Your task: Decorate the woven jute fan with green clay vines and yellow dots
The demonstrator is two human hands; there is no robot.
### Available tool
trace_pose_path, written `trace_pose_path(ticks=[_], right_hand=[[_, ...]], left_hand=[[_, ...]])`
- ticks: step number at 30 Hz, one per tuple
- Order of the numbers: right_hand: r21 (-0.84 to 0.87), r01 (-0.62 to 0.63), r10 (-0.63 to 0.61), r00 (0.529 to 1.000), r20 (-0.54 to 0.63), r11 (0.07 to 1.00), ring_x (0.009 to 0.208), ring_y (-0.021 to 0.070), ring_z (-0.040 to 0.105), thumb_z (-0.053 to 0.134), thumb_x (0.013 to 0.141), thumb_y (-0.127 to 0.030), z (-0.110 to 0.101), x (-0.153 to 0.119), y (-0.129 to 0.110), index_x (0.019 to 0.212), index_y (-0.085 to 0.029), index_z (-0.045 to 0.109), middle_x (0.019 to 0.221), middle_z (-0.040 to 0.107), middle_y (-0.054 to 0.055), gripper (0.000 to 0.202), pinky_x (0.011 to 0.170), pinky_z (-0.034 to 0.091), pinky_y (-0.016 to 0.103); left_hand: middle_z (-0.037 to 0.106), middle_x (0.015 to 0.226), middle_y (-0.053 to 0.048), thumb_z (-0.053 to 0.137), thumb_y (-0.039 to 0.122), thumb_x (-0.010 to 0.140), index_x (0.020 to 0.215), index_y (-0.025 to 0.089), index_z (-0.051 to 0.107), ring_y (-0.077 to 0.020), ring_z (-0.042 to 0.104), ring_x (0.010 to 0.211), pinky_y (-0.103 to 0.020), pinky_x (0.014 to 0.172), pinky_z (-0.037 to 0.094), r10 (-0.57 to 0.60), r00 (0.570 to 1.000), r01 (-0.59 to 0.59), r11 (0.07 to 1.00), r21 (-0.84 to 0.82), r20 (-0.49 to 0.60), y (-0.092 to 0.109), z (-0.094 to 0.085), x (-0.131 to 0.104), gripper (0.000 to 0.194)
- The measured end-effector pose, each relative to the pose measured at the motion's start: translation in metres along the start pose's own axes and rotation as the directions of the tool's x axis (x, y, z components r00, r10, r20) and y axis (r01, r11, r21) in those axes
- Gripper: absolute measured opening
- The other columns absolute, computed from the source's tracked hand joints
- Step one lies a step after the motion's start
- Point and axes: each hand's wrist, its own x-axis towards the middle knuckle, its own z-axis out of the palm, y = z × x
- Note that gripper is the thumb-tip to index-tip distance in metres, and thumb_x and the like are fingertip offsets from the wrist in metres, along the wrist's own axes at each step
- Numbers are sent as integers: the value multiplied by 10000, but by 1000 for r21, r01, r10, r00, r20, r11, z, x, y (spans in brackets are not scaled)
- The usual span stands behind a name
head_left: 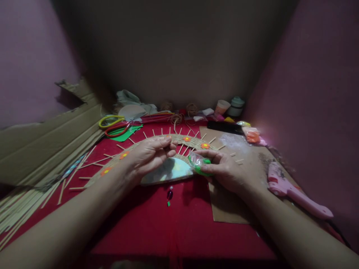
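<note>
My right hand (224, 168) grips a small clear plastic packet with something bright green in it, perhaps clay (199, 164). My left hand (157, 153) is closed with its fingers curled and pinched; whatever is between the fingertips is too small to make out. Both hands are over a half-round mirror (171, 172), framed by a woven twine arch (193, 140) with thin sticks radiating outward. Orange flowers with yellow centres (205, 146) sit along the arch. My left forearm covers part of its left side. A dark bead pendant (169, 193) lies below the mirror.
A pink glue gun (297, 190) rests at the right, by a cardboard sheet (230, 209). Scissors (116, 126) lie on green sheets (126, 133). Long sticks (25, 209) and corrugated cardboard (50, 149) fill the left. Cups (222, 107) and clay packets (252, 135) stand behind.
</note>
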Motion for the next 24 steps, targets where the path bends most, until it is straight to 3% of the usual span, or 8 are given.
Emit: trace_pose_path(ticks=[3, 12, 19, 24], right_hand=[[1, 15, -15, 1000, -3, 1000, 795, 178, 627, 805, 574, -173, 0, 0, 1, 970, -202, 685, 956, 684, 57, 415, 754, 498, 344], [-5, 20, -20, 1000, 6, 1000, 778, 184, 618, 812, 567, -185, -1, 0, 1, 961, -214, 692, 932, 686, 51, 413, 736, 509, 349], [17, 6, -6, 1000, 8, 1000, 800, 175, 622, 794, 580, -159, -1, 0, 1, 961, -215, 691, 942, 687, 48, 399, 751, 497, 324], [10, 0, 0, 1000, 18, 1000, 802, 173, 617, 793, 584, -146, -2, 0, 3, 973, -212, 694, 967, 685, 52, 407, 746, 494, 319]], left_hand=[[629, 739, -98, 480, 7, 850, 751, 81, 641, -129, 613, 645, -227, 599, 551, -23, 1000, 22, 999, -42, -18, 1, 1, 0, 203], [617, 738, -89, 446, -39, 812, 869, 71, 646, -142, 622, 626, -262, 583, 564, -24, 998, 25, 999, -19, 60, 2, 2, -1, 235], [653, 741, -117, 472, -26, 818, 784, 57, 651, -167, 650, 641, -277, 606, 585, -44, 999, 44, 998, -36, 2, 2, 3, -2, 200], [660, 767, -127, 484, -54, 797, 769, 37, 659, -150, 645, 633, -246, 580, 586, -32, 998, 34, 999, -36, 60, 0, 1, 0, 199]])
